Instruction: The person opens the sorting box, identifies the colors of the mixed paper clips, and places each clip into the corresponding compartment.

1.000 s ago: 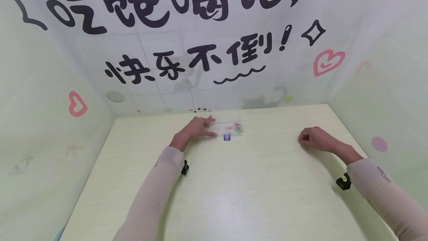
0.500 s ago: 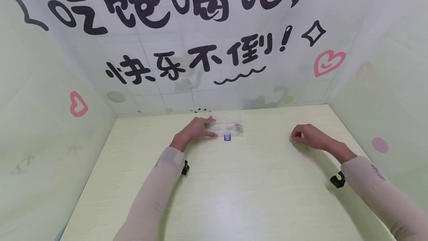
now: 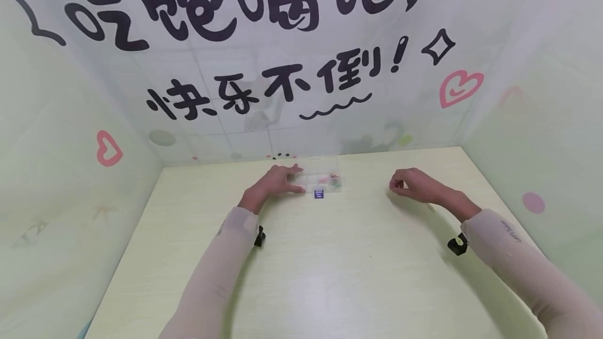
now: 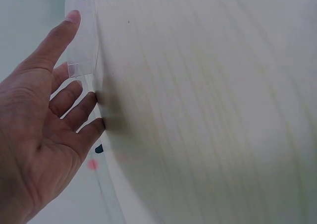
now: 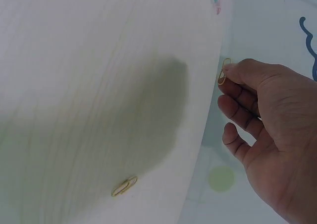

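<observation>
My left hand [image 3: 278, 181] holds the left end of a clear plastic compartment box [image 3: 311, 179], thumb at its front and fingers behind. In the left wrist view, the thumb lies along the see-through wall [image 4: 83, 45]. Coloured clips [image 3: 335, 182] lie in the box's right compartment, and a blue label [image 3: 319, 193] marks its front. To the right of the box, above the table, my right hand [image 3: 414, 186] pinches a gold paper clip [image 5: 224, 71] between thumb and index finger. A second gold paper clip [image 3: 431, 207] lies on the table below that wrist.
The pale wooden table [image 3: 301, 266] meets a back wall sheet [image 3: 235, 140] printed with large black characters, close behind the box. Side sheets [image 3: 532, 150] border it left and right. A black wrist mount [image 3: 457, 245] hangs beneath the right sleeve.
My right hand has moved left toward the box with the paper clip, bringing the other clip on the table into sight. The left hand stays at the box.
</observation>
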`<state>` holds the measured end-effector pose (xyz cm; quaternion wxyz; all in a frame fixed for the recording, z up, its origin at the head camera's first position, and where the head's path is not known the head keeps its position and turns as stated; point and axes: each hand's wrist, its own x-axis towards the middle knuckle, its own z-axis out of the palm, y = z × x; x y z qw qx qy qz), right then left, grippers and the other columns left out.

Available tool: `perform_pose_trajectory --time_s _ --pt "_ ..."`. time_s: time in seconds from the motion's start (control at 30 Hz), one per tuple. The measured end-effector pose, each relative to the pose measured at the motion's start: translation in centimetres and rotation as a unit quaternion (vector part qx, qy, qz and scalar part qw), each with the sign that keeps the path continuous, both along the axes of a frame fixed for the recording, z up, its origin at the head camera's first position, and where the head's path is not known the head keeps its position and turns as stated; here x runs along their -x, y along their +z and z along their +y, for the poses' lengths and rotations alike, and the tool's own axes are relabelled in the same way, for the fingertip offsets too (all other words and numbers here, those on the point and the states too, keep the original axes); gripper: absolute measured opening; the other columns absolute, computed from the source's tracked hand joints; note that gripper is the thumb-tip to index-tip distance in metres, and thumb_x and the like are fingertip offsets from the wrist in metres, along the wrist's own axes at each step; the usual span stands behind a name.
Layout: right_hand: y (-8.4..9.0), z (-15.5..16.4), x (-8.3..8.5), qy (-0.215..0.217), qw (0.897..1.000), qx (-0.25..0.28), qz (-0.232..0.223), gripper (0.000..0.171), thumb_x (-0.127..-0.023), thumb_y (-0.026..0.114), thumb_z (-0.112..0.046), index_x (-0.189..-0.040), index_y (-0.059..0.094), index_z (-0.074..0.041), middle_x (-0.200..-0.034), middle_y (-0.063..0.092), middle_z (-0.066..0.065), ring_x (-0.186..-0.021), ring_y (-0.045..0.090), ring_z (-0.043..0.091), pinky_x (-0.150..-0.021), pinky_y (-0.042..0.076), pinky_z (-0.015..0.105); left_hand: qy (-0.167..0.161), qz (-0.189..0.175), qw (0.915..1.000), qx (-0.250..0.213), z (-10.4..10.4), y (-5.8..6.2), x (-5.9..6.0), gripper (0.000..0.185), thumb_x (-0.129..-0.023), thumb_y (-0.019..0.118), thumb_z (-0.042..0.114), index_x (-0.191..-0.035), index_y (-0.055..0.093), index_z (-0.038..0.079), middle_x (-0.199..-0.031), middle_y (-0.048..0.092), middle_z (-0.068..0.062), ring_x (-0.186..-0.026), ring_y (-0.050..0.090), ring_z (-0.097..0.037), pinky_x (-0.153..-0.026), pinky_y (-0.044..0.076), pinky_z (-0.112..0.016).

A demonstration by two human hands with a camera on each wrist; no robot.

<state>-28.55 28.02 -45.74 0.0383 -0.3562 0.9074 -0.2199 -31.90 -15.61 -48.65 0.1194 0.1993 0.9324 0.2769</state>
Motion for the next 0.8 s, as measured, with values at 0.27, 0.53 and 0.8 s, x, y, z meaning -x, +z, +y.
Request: perform_pose_trajectory --time_s 0.27,0.53,0.8 --pt "0.8 -3.1 0.8 0.022 1.000 0.005 -0.003 0.010 -0.097 0.071 0.002 -0.092 0.071 -0.006 -0.091 0.071 0.000 -0.085 0.066 0.015 -0.078 0.060 0.047 0.004 -0.003 1.0000 0.003 0.0 0.0 0.0 0.080 -0.089 0.086 0.040 -0.156 0.054 0.011 -0.166 0.039 -0.012 -0.158 0.030 -0.033 -0.130 0.027 -0.046" --pt "0.9 -6.6 1.4 0.034 0.999 0.005 0.011 0.008 -0.098 0.071 0.001 -0.093 0.072 -0.005 -0.091 0.071 0.002 -0.085 0.066 0.015 -0.078 0.060 0.041 0.002 -0.004 1.0000 -0.002 0.1 0.2 -0.1 0.078 -0.089 0.087 0.036 -0.155 0.054 0.009 -0.165 0.039 -0.014 -0.158 0.030 -0.033 -0.129 0.029 -0.046" --pt "0.7 -9.7 1.8 0.040 0.999 0.000 0.024 0.007 -0.098 0.072 -0.002 -0.095 0.074 -0.007 -0.093 0.072 0.002 -0.085 0.065 0.014 -0.078 0.058 0.035 -0.001 0.001 1.0000 0.003 0.1 0.1 -0.1 0.078 -0.090 0.086 0.037 -0.155 0.054 0.008 -0.165 0.039 -0.015 -0.157 0.031 -0.034 -0.129 0.028 -0.047"
